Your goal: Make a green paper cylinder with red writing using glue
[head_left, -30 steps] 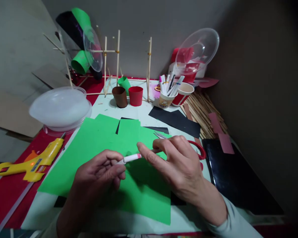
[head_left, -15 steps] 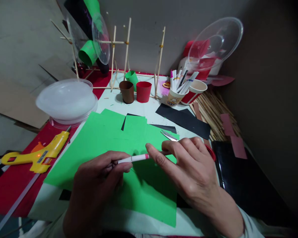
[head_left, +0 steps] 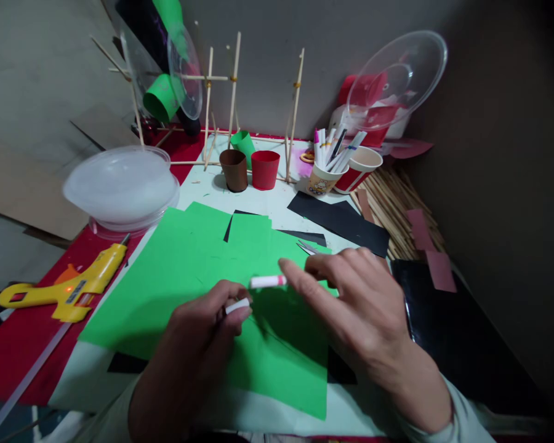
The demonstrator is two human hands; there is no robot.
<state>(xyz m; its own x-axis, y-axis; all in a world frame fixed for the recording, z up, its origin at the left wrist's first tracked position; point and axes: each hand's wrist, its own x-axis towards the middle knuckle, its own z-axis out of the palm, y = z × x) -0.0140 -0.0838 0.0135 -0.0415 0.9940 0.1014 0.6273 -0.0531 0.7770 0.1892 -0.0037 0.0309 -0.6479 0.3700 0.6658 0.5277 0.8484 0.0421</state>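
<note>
A white felt-tip marker is in two separate parts. My left hand (head_left: 198,344) pinches one short white piece (head_left: 237,306) between thumb and fingers; its other end is hidden in the hand. My right hand (head_left: 360,320) grips the white marker part with a pinkish-red band (head_left: 268,281), its index finger stretched along it. Which part is the cap I cannot tell. Both hands are above large green paper sheets (head_left: 175,271). Behind the right hand's fingers lie scissors (head_left: 307,247), mostly covered.
A yellow glue gun (head_left: 85,284) lies at left below stacked clear plastic lids (head_left: 122,184). Brown (head_left: 234,172) and red (head_left: 264,171) paper cups stand before a stick frame (head_left: 234,92). Farther right are a cup of markers (head_left: 322,183), black paper strips (head_left: 339,223) and wooden sticks (head_left: 397,206).
The marker has come apart. The left hand's piece has moved slightly right and down, while the right hand's part has risen a little. A gap now shows between them.
</note>
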